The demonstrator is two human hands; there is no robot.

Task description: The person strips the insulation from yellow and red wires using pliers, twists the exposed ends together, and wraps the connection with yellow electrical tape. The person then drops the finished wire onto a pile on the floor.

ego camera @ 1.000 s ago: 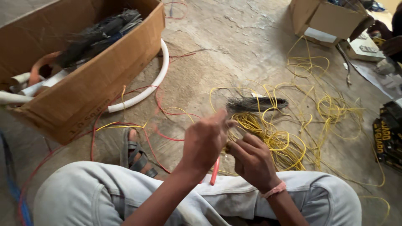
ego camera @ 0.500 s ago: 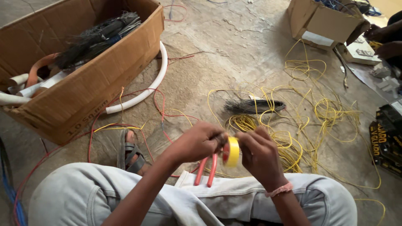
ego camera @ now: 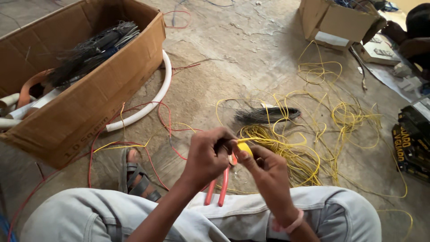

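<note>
Together, left hand (ego camera: 207, 154) and right hand (ego camera: 264, 168) pinch a yellow tape roll (ego camera: 245, 147), fingers closed around it; red-handled pliers (ego camera: 218, 188) lie on the lap below; yellow wire (ego camera: 286, 148) trails beside.

Soft, even daylight, bright on the concrete floor (ego camera: 251, 58) beyond the hands, with no glare. A dim shadow lies beside the cardboard box (ego camera: 85, 103) up and left of the left hand (ego camera: 206, 154). Both hands look slightly blurred; the frame's corners bend a little
</note>
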